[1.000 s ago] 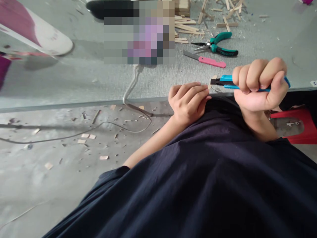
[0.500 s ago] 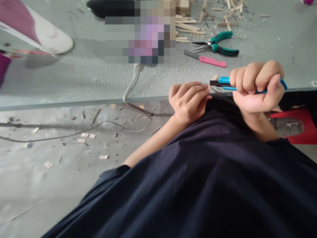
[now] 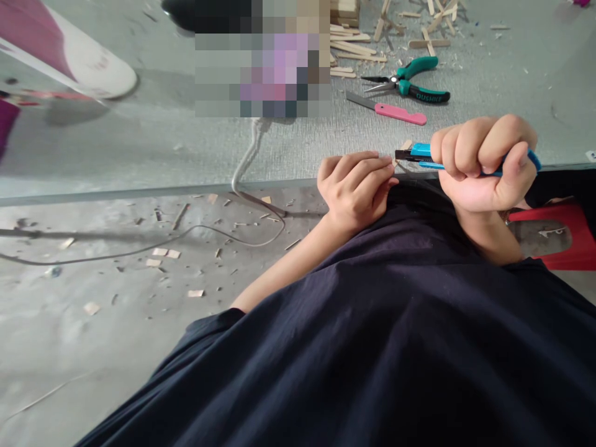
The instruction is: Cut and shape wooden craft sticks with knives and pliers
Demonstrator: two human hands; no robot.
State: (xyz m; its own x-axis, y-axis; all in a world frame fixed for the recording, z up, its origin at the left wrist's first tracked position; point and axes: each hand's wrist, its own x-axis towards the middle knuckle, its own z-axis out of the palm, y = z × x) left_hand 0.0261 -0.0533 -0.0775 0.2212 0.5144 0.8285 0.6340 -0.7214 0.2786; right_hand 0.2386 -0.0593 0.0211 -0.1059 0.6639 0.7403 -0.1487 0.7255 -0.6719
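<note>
My right hand (image 3: pixel 484 162) is wrapped round a blue utility knife (image 3: pixel 423 149), its black tip pointing left at the table's near edge. Just left of the tip, my left hand (image 3: pixel 356 191) has its fingers together, pinching a small wooden craft stick (image 3: pixel 406 145). Part of the stick is hidden by the fingers and the knife. The blade itself is hard to make out against the stick. Beyond both hands lie a pink-handled folding saw or knife (image 3: pixel 400 113) and green-and-black needle-nose pliers (image 3: pixel 405 81), their handles spread.
Loose craft sticks (image 3: pixel 354 48) and crossed stick pieces (image 3: pixel 429 43) lie at the back. A white cable (image 3: pixel 251 149) runs over the table edge (image 3: pixel 139 194) from a blurred-out patch. A pink-and-white bottle-like object (image 3: pixel 100 68) is at left. A red stool (image 3: pixel 580 233) stands at right; scraps litter the floor.
</note>
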